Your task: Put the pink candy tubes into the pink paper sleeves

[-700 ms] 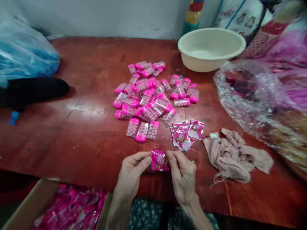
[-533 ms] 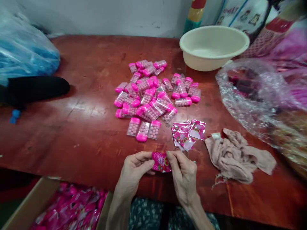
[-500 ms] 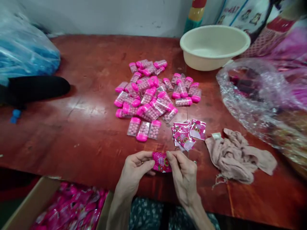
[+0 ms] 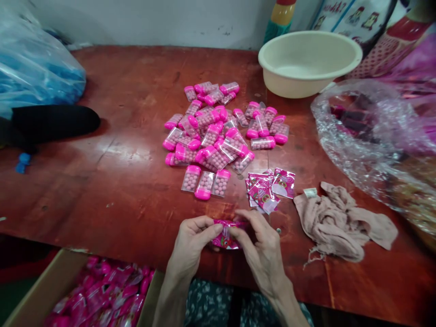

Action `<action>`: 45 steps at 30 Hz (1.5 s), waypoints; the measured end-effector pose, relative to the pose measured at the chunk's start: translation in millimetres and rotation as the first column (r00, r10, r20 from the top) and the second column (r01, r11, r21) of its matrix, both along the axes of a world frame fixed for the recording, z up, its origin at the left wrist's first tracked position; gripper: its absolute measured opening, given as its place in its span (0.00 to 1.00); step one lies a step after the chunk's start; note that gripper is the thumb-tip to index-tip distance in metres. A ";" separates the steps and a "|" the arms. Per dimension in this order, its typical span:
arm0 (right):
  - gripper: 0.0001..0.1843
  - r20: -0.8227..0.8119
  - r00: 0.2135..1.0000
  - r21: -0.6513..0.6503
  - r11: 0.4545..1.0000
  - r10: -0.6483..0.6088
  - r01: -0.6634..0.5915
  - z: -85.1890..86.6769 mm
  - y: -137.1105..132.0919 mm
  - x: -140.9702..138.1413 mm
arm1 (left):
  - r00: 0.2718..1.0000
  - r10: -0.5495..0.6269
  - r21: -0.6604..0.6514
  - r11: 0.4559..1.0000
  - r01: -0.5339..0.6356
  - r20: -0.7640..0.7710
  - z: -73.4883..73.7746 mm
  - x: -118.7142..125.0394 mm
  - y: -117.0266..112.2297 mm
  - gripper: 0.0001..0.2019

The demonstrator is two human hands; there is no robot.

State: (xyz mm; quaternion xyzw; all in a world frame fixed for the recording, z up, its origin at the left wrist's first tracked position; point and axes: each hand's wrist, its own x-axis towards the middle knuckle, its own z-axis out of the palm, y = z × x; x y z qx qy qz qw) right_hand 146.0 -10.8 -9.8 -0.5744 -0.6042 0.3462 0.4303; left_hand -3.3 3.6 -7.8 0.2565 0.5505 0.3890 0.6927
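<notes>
Your left hand (image 4: 192,240) and right hand (image 4: 262,245) both pinch one pink sachet (image 4: 225,236) between fingertips, at the near edge of the red table (image 4: 112,172). The loose sachets (image 4: 267,188) lie just beyond it; the capsule pile (image 4: 218,136) farther back.

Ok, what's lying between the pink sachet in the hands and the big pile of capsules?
In the head view, a row of three pink-capped capsules lies there, with bare red table nearer the sachet.
</notes>
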 end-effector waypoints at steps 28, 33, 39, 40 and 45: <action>0.11 -0.031 0.998 0.046 0.998 0.052 -0.051 2.1 2.3 -3.2 | 0.996 -0.004 -0.006 1.000 0.004 0.091 4.9 -5.3 2.3 0.08; 0.11 -0.013 0.998 0.052 0.996 0.067 -0.066 -0.4 2.4 -4.1 | 0.997 -0.015 -0.004 1.000 0.015 0.081 3.5 -5.3 1.7 0.05; 0.12 0.000 0.995 0.032 0.994 0.104 -0.104 -0.9 3.9 -2.7 | 0.994 -0.089 0.004 0.996 0.089 0.057 4.9 -10.5 1.7 0.12; 0.13 0.008 0.994 0.026 0.994 0.109 -0.109 -0.7 4.0 -2.8 | 0.992 -0.114 0.010 0.994 0.113 0.050 6.0 -11.3 2.3 0.14; 0.10 -0.005 0.991 0.023 0.990 0.136 -0.136 0.8 3.8 -3.9 | 0.989 -0.114 0.036 0.992 0.118 -0.097 7.1 -11.6 4.4 0.03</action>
